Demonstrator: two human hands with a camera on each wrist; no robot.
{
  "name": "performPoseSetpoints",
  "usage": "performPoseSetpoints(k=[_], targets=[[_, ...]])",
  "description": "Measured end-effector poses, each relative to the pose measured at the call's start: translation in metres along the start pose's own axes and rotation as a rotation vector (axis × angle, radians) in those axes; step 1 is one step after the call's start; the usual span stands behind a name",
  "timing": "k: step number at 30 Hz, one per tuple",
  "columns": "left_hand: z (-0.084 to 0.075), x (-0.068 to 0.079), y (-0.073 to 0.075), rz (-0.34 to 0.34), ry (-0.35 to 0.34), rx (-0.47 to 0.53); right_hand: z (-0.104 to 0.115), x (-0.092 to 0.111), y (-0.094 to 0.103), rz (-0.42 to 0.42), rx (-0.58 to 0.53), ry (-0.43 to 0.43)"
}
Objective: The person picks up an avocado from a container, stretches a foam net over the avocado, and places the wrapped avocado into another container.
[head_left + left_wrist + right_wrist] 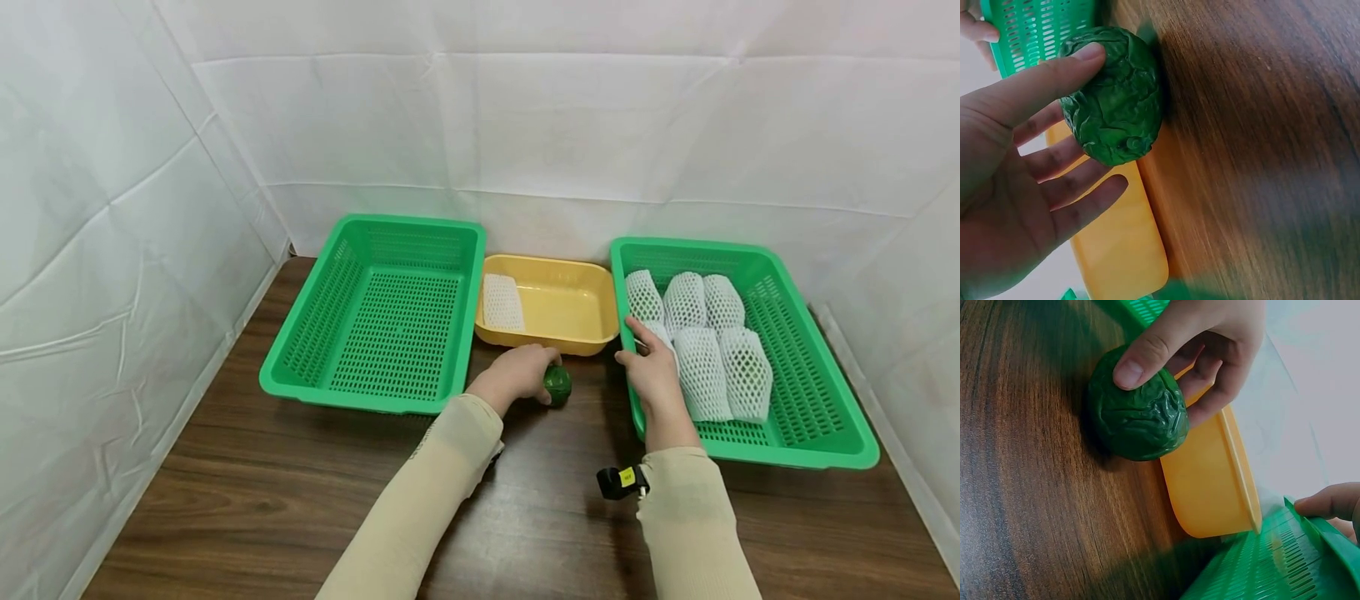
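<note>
My left hand (521,372) holds a dark green, round thing (1113,103) with glossy, wrinkled skin, low over the brown table. The thumb lies on its top in the left wrist view, fingers on the far side, the lowest finger free of it. My right hand (651,367) grips the left rim of the right green basket (832,392), with its thumb (1316,505) at the rim's outer side. In that basket lie several white foam-net-wrapped pieces (702,373), one partly hidden by the right hand.
Between the two baskets, a yellow tray (573,302) holds flat white foam nets (502,302) at its left end. The left green basket (397,342) stands close to my left forearm. White sheeting (555,133) hangs behind and along both sides of the table (225,500).
</note>
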State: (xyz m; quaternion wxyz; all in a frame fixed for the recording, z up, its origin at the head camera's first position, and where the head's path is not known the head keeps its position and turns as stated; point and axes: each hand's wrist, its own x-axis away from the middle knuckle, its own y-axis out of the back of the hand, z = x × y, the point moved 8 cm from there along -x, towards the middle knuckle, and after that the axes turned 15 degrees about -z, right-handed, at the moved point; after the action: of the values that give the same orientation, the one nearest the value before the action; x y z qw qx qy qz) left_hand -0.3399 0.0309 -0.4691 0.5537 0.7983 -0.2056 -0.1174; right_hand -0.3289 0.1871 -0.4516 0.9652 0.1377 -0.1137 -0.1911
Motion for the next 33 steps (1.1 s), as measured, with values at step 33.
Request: performPoseSetpoints(k=[33], targets=[[0.070, 0.071, 0.099, -0.502, 0.470, 0.168, 0.061, -0.002, -0.023, -0.077, 0.265, 0.337]])
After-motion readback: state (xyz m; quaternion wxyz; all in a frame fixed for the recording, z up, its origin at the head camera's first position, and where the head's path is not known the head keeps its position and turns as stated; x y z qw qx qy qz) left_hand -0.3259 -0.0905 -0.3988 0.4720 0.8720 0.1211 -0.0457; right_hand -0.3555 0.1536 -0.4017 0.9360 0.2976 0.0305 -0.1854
